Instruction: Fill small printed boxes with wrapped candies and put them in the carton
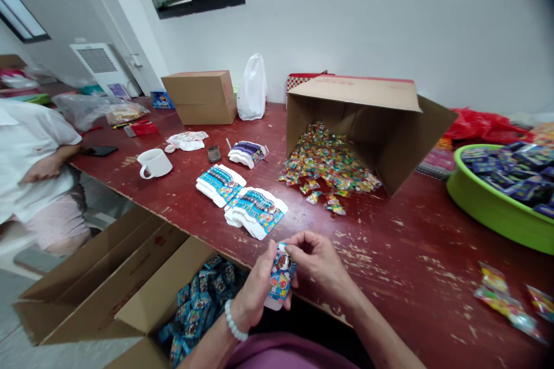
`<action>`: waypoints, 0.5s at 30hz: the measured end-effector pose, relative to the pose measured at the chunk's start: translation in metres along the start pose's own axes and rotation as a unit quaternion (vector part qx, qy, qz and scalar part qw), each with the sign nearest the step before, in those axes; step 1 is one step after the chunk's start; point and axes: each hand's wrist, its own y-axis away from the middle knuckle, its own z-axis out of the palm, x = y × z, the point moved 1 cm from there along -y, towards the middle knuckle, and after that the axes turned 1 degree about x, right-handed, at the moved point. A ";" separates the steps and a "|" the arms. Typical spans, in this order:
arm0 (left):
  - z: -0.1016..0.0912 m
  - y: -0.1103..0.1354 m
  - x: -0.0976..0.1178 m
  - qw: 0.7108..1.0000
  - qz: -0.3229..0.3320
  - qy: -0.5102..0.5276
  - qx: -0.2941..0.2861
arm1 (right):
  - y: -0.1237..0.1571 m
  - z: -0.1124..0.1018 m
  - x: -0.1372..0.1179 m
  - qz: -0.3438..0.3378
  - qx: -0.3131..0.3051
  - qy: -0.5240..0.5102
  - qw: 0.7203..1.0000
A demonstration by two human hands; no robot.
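A small blue printed candy box (pixel 280 278) is gripped in my left hand (pixel 256 288), which wears a pale bead bracelet. At the box's upper end, my right hand (pixel 318 259) pinches at the white flap with thumb and finger; whether a candy sits between the fingertips I cannot make out. The box's lower white flap stands out below. Just beyond my hands lie two fanned stacks of flat blue boxes, a nearer stack (pixel 257 211) and a farther stack (pixel 220 184). Wrapped candies (pixel 329 161) spill from a cardboard carton (pixel 359 95) lying on its side.
Below the table edge, an open carton (pixel 173 265) holds many blue boxes (pixel 203 300). At right stand a green basin (pixel 489 213) of purple packets and loose candy packets (pixel 504 300). A white mug (pixel 154 164), purple flat boxes (pixel 247 153) and a seated person (pixel 34 167) are to the left.
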 end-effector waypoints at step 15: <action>-0.015 -0.004 -0.006 0.999 0.023 -0.035 -0.014 | -0.002 0.006 0.004 -0.019 0.062 0.033 0.997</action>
